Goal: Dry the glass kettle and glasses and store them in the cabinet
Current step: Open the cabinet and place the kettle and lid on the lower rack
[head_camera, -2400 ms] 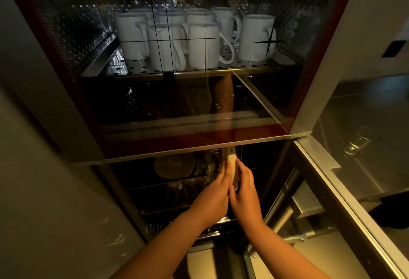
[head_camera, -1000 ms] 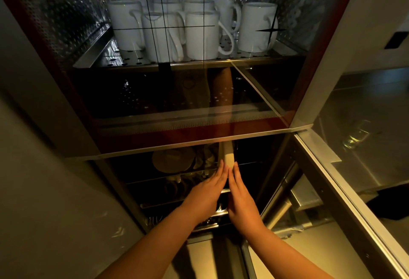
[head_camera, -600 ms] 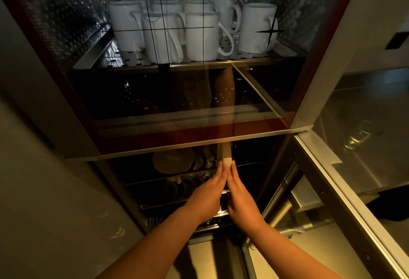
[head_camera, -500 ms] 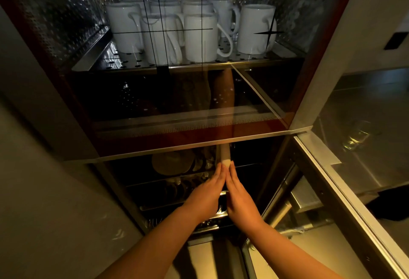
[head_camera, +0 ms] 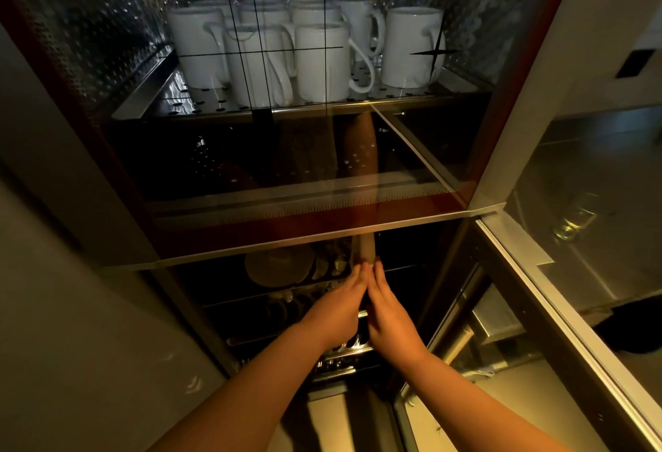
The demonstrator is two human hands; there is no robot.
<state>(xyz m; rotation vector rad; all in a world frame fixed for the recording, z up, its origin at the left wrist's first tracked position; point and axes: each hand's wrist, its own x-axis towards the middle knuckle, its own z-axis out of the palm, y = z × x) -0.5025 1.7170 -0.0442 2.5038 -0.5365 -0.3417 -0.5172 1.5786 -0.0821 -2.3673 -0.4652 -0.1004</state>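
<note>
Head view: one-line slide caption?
Both hands, left hand and right hand, reach into the open cabinet below white mugs.

no legible txt, no labels, no brands, no nos. anywhere

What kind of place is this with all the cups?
Probably a kitchen, at a dish cabinet. White mugs stand on a perforated metal shelf, plates sit in a rack below, and a glass door hangs open on the right.
</note>
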